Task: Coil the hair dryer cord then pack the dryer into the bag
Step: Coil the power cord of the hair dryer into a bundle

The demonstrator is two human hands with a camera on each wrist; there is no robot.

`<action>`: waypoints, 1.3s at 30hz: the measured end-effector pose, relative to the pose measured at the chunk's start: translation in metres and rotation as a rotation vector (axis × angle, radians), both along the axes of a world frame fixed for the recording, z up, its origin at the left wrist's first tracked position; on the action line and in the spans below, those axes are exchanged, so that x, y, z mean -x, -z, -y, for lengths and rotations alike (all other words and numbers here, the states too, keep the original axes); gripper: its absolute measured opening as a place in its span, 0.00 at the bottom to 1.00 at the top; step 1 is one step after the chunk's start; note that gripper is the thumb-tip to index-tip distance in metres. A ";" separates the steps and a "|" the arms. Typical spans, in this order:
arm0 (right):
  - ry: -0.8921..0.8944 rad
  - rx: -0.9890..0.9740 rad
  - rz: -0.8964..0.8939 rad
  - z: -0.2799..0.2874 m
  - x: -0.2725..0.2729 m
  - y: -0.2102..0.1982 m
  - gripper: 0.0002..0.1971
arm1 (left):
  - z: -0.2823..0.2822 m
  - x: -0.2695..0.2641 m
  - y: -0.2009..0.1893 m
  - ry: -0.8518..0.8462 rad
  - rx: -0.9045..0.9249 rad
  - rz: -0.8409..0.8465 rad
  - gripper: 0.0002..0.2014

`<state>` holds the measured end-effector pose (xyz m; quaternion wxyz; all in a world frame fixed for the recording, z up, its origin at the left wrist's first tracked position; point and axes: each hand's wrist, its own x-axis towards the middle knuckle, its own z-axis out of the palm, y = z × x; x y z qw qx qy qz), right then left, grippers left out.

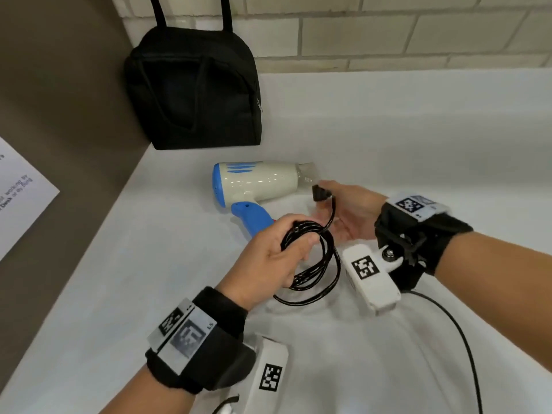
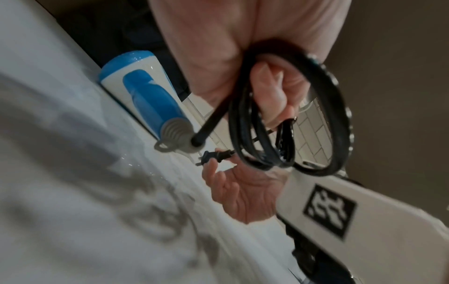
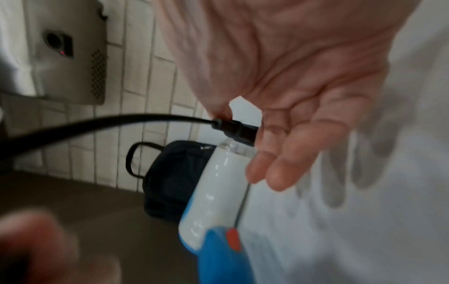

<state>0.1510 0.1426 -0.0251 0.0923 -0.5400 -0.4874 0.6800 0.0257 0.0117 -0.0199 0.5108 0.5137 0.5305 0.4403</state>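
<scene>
A white and blue hair dryer (image 1: 257,182) lies on its side on the white counter (image 1: 403,138), nozzle to the right. My left hand (image 1: 268,255) grips several loops of its black cord (image 1: 316,264) just in front of the blue handle (image 2: 155,103). My right hand (image 1: 346,210) pinches the black plug (image 1: 320,193) between thumb and forefinger, its other fingers spread loosely (image 3: 291,165). A short run of cord links the plug (image 3: 237,130) to the coil (image 2: 262,134). The black bag (image 1: 194,91) stands against the tiled wall behind the dryer (image 3: 218,182), zipped shut as far as I can see.
A brown side wall (image 1: 59,100) borders the counter on the left, with a white paper sheet (image 1: 18,189) on it. A metal wall unit (image 3: 70,57) hangs on the tiles. Another thin black cable (image 1: 460,339) trails from my right wrist strap over the counter.
</scene>
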 end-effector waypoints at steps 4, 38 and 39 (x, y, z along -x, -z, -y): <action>-0.150 -0.029 0.151 0.012 -0.003 0.009 0.30 | -0.004 -0.003 -0.001 -0.009 -0.032 0.012 0.07; -0.189 -1.032 0.121 0.085 0.027 0.007 0.14 | -0.015 0.009 -0.004 -0.388 -0.094 -0.255 0.12; -0.203 -1.053 0.133 0.084 0.028 0.006 0.15 | -0.016 0.011 -0.003 -0.399 -0.060 -0.219 0.14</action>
